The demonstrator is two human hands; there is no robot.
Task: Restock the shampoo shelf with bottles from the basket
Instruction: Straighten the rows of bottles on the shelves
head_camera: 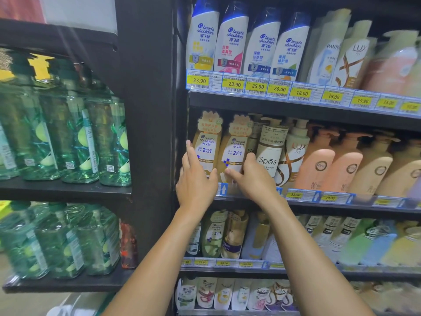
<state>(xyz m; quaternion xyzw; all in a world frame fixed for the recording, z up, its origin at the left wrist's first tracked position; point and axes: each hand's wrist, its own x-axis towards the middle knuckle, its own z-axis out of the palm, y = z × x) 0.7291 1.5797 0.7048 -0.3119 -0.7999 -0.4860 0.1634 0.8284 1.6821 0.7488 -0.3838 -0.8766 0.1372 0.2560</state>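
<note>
Head view, left hand: my left hand (196, 181) clasps the left gold bottle (207, 142), fingers up its left side and thumb across its front.
Head view, right hand: my right hand (254, 179) wraps the right gold bottle (235, 147), thumb on the label, fingers curled round its right side.
Bottles: both stand upright on the middle shelf (341, 209), side by side between my hands.
Neighbour: the Spes bottle (271, 153) is just right of my right fingers; I cannot tell whether they touch.
Above my grip: white bottles (232, 42), one shelf up.

At the shelf (330, 208) — left hand (196, 182) round one gold bottle (206, 148), right hand (254, 180) round its neighbour (235, 151)
</note>
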